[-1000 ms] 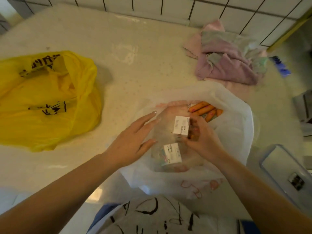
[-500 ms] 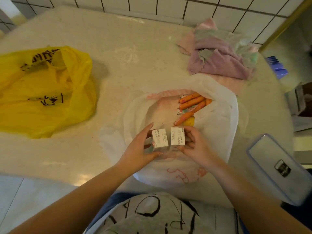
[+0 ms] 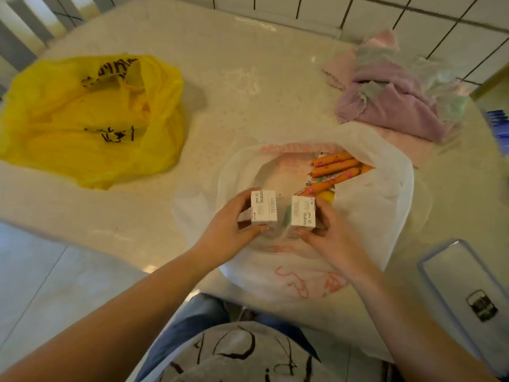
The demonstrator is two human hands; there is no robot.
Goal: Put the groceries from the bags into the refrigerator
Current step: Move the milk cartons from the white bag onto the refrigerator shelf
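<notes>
Two bags on counter: yellow bag (image 3: 91, 119) well left of left hand (image 3: 223, 238), white bag (image 3: 316, 216) under both hands. Sausages (image 3: 334, 168) just beyond right hand (image 3: 333, 241), pointing far-right. Each hand closed on one labelled packet (image 3: 263, 205) (image 3: 303, 211), side by side, apart; print unreadable.

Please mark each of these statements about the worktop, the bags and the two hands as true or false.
1. Each hand holds one small white labelled package: left hand, left package; right hand, right package. True.
2. The crumpled yellow plastic bag lies right of the white plastic bag. False: it lies to the left.
3. Orange sausages show inside the white bag. True.
4. The pink and purple cloths lie inside the yellow bag. False: they lie on the pale worktop by the tiled wall.
</notes>
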